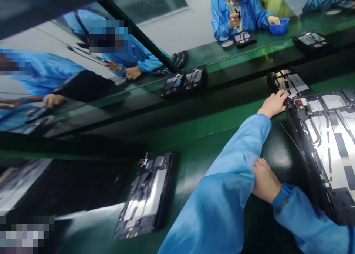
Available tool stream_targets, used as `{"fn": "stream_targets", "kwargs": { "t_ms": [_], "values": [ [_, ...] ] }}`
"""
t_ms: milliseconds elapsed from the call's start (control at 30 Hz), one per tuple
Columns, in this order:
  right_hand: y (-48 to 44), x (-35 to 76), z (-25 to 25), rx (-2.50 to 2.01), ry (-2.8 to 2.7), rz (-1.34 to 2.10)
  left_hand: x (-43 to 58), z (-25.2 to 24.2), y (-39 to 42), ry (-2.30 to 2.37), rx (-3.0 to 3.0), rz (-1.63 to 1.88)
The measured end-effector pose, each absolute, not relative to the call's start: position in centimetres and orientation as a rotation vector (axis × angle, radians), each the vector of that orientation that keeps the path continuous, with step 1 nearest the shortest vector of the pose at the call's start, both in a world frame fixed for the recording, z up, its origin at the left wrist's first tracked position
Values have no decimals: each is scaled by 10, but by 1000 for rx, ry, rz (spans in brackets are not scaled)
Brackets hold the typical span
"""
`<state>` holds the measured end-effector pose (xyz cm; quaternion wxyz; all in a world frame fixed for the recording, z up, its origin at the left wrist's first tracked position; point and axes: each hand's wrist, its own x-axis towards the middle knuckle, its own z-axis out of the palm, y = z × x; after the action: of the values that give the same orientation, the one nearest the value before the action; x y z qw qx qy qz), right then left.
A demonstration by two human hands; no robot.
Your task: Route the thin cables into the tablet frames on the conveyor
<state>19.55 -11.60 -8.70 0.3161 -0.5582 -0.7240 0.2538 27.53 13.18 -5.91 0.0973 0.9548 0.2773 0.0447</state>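
Blue-sleeved left arm point(219, 195) stretches up and rightward over the green desk point(191, 169). At left, a slim opened device point(148, 193) lies on the desk. The right hand point(265, 180) enters from lower right, its fingers hidden behind the left arm, so how far it is closed I cannot tell. Fingers bent and close together, the left hand point(273, 104) reaches between the farther device point(295, 80) and the corner of the large opened device point(332, 135) at right; whether it grips I cannot tell. That corner's red and yellow labels point(301, 102) are too small to read.
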Motion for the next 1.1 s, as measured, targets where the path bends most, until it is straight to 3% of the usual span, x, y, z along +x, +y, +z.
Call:
{"fn": "stream_targets", "kwargs": {
  "t_ms": [267, 467, 700, 900, 1000, 1100],
  "values": [
    [-115, 193, -75, -1509, -1871, 712, 248, -37, 160, 819, 3029, -165],
    [-113, 194, -84, -1472, -1826, 674, 215, -25, 160, 1258, 2946, 109],
    [-108, 202, -104, -1388, -1822, 583, 129, 22, 157, 1403, 2867, 263],
    [-95, 221, -106, -1273, -1347, 808, 42, 42, 44, 1577, 2881, 207],
    [-91, 240, -91, -1274, -776, 1086, 5, 29, -48, 1587, 2917, 282],
    [-96, 256, -76, -1301, -624, 1340, -15, 5, -138, 1384, 3007, 330]
  ]
}}
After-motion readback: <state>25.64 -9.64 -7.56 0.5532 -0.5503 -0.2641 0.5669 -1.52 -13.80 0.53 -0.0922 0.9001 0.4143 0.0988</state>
